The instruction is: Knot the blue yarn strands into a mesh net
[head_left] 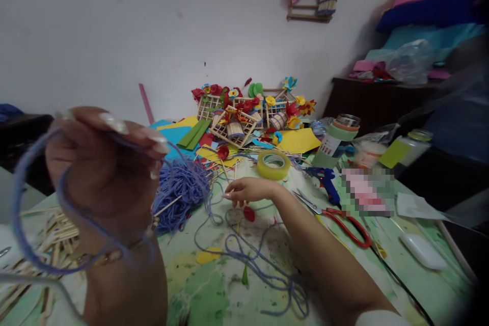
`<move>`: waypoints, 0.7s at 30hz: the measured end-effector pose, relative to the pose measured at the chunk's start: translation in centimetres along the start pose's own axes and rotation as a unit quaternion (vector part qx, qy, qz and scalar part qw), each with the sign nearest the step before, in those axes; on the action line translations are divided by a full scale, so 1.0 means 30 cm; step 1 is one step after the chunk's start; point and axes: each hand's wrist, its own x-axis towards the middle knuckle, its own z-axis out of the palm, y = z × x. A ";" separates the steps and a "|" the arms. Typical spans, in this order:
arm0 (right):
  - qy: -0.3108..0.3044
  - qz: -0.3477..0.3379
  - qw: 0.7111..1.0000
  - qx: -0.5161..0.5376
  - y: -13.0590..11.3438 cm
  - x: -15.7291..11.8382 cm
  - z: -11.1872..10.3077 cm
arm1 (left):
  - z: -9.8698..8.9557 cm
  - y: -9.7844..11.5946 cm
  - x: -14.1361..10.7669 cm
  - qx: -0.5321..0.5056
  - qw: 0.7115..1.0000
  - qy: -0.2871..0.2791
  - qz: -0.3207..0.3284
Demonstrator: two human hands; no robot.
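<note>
Close to the camera on the left, my left hand [103,178] is raised with its fingers curled around blue yarn [20,198]. A loop of that yarn hangs out to the left and crosses the wrist. Over the middle of the table is my right hand [244,191], its fingers drawn together at a thin strand of the same yarn. Between the two hands lies a tangled heap of blue yarn [181,193]. Loose yarn coils [263,270] spread across the tabletop below my right hand. A small red petal-like piece [249,214] lies just under that hand.
Clear tape [273,164], a blue glue gun [326,183] and red-handled scissors [349,224] lie right of centre. Thin wooden sticks [53,244] are piled at left. Stick lattices with paper flowers [235,125] stand against the wall. Jars [336,137] stand at back right.
</note>
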 end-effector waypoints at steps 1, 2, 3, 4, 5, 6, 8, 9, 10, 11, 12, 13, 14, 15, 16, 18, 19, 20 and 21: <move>0.019 0.025 0.999 0.029 -0.003 0.019 0.026 | -0.004 0.004 -0.006 0.003 1.000 -0.022 0.003; 0.020 0.045 0.996 0.079 -0.006 0.040 0.057 | -0.007 0.005 -0.013 0.001 0.998 -0.056 0.012; 0.003 0.061 0.987 0.146 -0.009 0.063 0.091 | -0.008 0.002 -0.019 -0.006 0.995 -0.101 0.024; -0.034 0.064 0.972 0.222 -0.011 0.087 0.126 | -0.007 -0.003 -0.024 -0.009 0.987 -0.160 0.020; -0.077 0.058 0.951 0.295 -0.012 0.110 0.159 | -0.004 -0.009 -0.026 -0.019 0.976 -0.216 0.016; -0.112 0.044 0.926 0.359 -0.014 0.131 0.188 | 0.001 -0.017 -0.027 -0.034 0.960 -0.278 0.002; -0.115 0.007 0.889 0.443 -0.021 0.161 0.225 | 0.019 -0.029 -0.020 -0.078 0.895 -0.436 -0.040; -0.081 -0.015 0.881 0.467 -0.027 0.166 0.231 | 0.031 -0.033 -0.014 -0.096 0.843 -0.525 -0.064; -0.039 -0.036 0.875 0.481 -0.035 0.165 0.228 | 0.044 -0.035 -0.007 -0.106 0.775 -0.616 -0.090; 0.001 -0.055 0.871 0.488 -0.045 0.155 0.215 | 0.057 -0.036 0.000 -0.104 0.702 -0.695 -0.114; 0.033 -0.073 0.864 0.497 -0.057 0.139 0.196 | 0.068 -0.035 0.006 -0.089 0.638 -0.752 -0.135; 0.056 -0.089 0.854 0.509 -0.070 0.117 0.170 | 0.075 -0.033 0.011 -0.066 0.593 -0.788 -0.153; 0.070 -0.105 0.842 0.524 -0.083 0.089 0.140 | 0.076 -0.032 0.015 -0.034 0.569 -0.804 -0.170; 0.088 -0.124 0.825 0.545 -0.097 0.057 0.108 | 0.071 -0.030 0.020 -0.004 0.560 -0.808 -0.184; 0.107 -0.148 0.809 0.559 -0.111 0.023 0.075 | 0.060 -0.030 0.025 0.022 0.563 -0.803 -0.197; 0.147 -0.202 0.789 0.561 -0.139 -0.049 0.013 | 0.021 -0.031 0.042 0.063 0.569 -0.788 -0.228; 0.169 -0.227 0.786 0.549 -0.153 -0.085 -0.013 | -0.004 -0.034 0.054 0.079 0.575 -0.778 -0.241; 0.196 -0.250 0.785 0.533 -0.166 -0.122 -0.036 | -0.032 -0.037 0.066 0.092 0.585 -0.767 -0.247; 0.221 -0.269 0.785 0.513 -0.179 -0.158 -0.056 | -0.062 -0.042 0.080 0.106 0.598 -0.756 -0.246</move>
